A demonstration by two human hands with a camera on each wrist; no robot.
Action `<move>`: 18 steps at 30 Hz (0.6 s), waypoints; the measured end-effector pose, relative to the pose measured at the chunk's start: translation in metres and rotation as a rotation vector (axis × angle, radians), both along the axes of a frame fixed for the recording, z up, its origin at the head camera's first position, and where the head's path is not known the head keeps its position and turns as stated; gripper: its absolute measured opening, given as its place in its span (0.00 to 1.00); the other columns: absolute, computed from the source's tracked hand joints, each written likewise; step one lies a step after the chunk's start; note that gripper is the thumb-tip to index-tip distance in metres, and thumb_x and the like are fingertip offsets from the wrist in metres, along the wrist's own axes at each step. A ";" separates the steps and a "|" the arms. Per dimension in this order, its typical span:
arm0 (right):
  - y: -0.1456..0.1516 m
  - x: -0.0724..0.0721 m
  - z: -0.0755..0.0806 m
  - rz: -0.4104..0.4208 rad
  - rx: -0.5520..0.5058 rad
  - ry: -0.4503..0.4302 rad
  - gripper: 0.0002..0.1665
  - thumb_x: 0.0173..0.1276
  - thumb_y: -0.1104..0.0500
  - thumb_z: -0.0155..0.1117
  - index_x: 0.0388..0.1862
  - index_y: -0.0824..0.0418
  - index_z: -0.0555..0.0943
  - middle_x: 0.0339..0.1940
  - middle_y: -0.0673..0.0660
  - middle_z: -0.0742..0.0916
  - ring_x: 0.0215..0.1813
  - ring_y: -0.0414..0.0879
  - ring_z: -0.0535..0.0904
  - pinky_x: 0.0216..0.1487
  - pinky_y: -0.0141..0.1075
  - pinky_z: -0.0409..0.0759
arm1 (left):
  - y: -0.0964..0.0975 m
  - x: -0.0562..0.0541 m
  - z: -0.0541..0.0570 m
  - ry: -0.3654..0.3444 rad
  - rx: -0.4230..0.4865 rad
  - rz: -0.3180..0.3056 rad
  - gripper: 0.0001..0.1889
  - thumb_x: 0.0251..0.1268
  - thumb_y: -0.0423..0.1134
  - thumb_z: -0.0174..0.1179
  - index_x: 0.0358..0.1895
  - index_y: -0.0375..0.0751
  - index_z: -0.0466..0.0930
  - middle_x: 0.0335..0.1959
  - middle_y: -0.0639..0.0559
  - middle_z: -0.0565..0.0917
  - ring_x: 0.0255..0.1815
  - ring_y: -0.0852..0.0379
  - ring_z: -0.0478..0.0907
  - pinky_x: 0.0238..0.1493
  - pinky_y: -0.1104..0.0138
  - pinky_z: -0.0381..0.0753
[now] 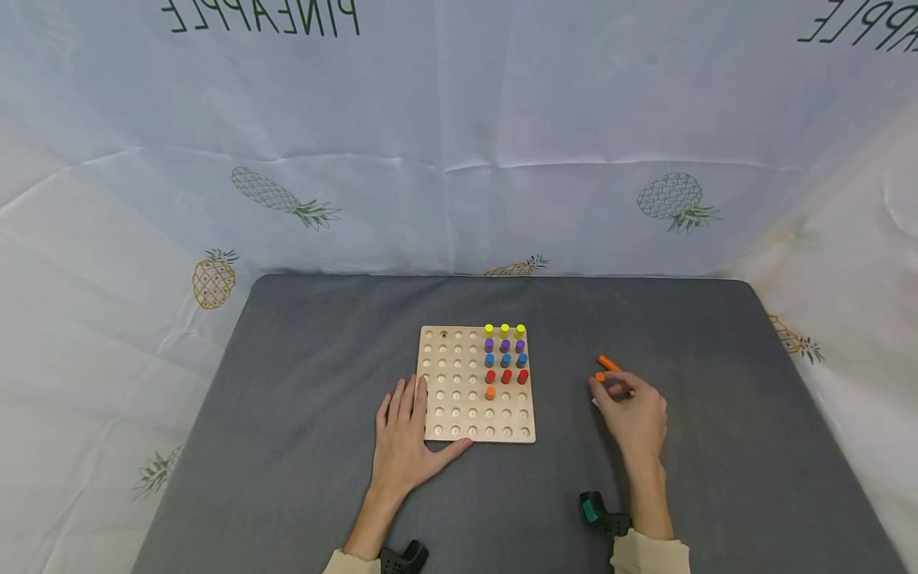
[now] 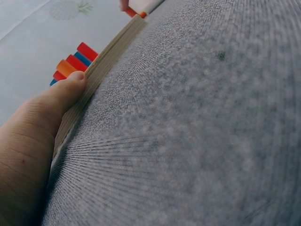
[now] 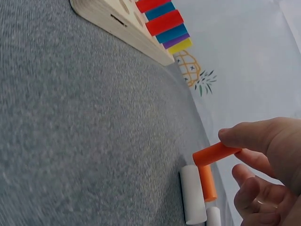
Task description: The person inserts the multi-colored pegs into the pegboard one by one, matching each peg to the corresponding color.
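A wooden peg board (image 1: 446, 405) lies on the grey-covered table. My left hand (image 1: 405, 446) rests at its left edge with fingers straight, the thumb (image 2: 75, 84) against the front side. Yellow, purple, blue and red pegs (image 1: 506, 375) stand in rows in the right-hand columns. A single orange peg (image 1: 490, 393) stands in front of the red row. To the right of the board, my right hand (image 1: 634, 418) pinches another orange peg (image 3: 214, 154) between thumb and finger. Just beneath it lie a second loose orange peg (image 3: 208, 184) and a white peg (image 3: 193, 195).
Another white peg (image 3: 214, 216) lies close by the loose orange one. Dark wrist devices (image 1: 606, 516) sit at both wrists. A pineapple-print cloth (image 1: 459, 215) hangs behind the table's far edge and down both sides.
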State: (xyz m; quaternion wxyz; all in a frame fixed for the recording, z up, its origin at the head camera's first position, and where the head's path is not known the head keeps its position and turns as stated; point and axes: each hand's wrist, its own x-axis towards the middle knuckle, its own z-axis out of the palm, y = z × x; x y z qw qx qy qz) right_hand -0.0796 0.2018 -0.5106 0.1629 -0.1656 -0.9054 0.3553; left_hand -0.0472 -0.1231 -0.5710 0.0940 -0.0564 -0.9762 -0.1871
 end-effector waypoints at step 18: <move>-0.015 -0.004 0.005 0.070 -0.023 -0.024 0.12 0.62 0.55 0.78 0.42 0.59 0.91 0.28 0.57 0.86 0.13 0.31 0.64 0.18 0.29 0.63 | 0.000 0.000 0.004 -0.005 0.004 -0.003 0.66 0.42 0.78 0.67 0.82 0.40 0.55 0.80 0.40 0.65 0.82 0.39 0.60 0.80 0.42 0.56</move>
